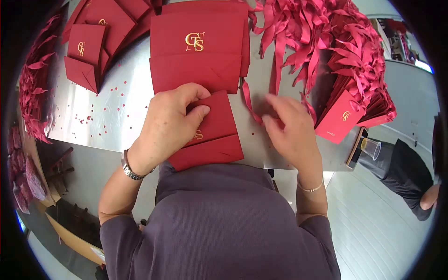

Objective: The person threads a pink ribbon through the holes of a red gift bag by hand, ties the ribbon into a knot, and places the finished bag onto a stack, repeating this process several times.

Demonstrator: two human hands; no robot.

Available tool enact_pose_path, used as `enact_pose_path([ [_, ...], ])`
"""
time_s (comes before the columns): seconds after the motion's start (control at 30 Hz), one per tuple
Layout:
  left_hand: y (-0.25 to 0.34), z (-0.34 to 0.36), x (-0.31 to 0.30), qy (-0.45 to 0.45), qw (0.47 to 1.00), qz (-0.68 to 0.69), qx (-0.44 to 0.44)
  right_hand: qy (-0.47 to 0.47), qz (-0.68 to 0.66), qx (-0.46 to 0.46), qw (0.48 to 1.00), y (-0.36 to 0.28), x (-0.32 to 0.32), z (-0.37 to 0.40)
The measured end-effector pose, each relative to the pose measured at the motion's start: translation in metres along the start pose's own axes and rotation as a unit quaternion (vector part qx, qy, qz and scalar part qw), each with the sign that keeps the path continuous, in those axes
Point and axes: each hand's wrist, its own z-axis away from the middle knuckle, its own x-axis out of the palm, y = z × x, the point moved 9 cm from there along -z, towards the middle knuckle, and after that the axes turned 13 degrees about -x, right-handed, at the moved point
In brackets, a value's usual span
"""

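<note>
My left hand (175, 114), with a metal watch at the wrist, grips a small flattened red paper bag (218, 119) by its upper part, thumb on the front and index finger curled at the top edge. Gold lettering on the bag is partly covered by that hand. The bag's folded bottom points toward my body at the table's front edge. To its right, my right hand (294, 133) hovers over the table, thumb and index finger apart. A loose red ribbon (248, 100) runs down to its thumb tip.
A stack of larger red bags (198, 28) lies ahead; more folded bags (86, 46) sit at the left. Ribbon handles (298, 35) pile up at the back right, beside finished-looking red bags (343, 116). Red paper dots litter the metal table (133, 84). A plastic cup (371, 148) stands right.
</note>
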Motion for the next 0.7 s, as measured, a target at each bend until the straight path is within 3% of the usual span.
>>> enact_pose_path([
  [0.03,-0.001,-0.001,0.001,-0.020,1.000,0.010,-0.013,0.023,-0.003,0.047,0.999,0.005,0.002,-0.005],
  [0.17,-0.006,-0.002,0.003,-0.055,0.996,0.038,-0.054,0.025,0.070,0.073,0.995,0.001,0.027,-0.036],
  [0.27,-0.012,-0.001,0.004,-0.086,0.992,0.057,-0.070,0.032,0.023,0.112,0.993,0.015,0.038,-0.033],
  [0.43,-0.017,-0.006,0.000,-0.135,0.975,0.145,-0.096,0.149,-0.016,0.021,0.988,-0.014,0.005,-0.022],
  [0.5,-0.020,-0.007,0.006,-0.173,0.969,0.138,-0.110,0.108,-0.185,0.110,0.971,-0.022,0.020,-0.018],
  [0.53,-0.021,-0.007,0.005,-0.176,0.968,0.135,-0.115,0.099,-0.188,0.046,0.976,-0.036,0.025,-0.022],
  [0.63,-0.019,-0.007,-0.003,-0.147,0.982,0.097,-0.072,0.101,-0.211,0.057,0.970,-0.048,0.046,-0.024],
  [0.7,-0.024,-0.006,-0.001,-0.159,0.978,0.093,-0.097,0.107,-0.182,0.030,0.977,-0.051,0.052,-0.026],
])
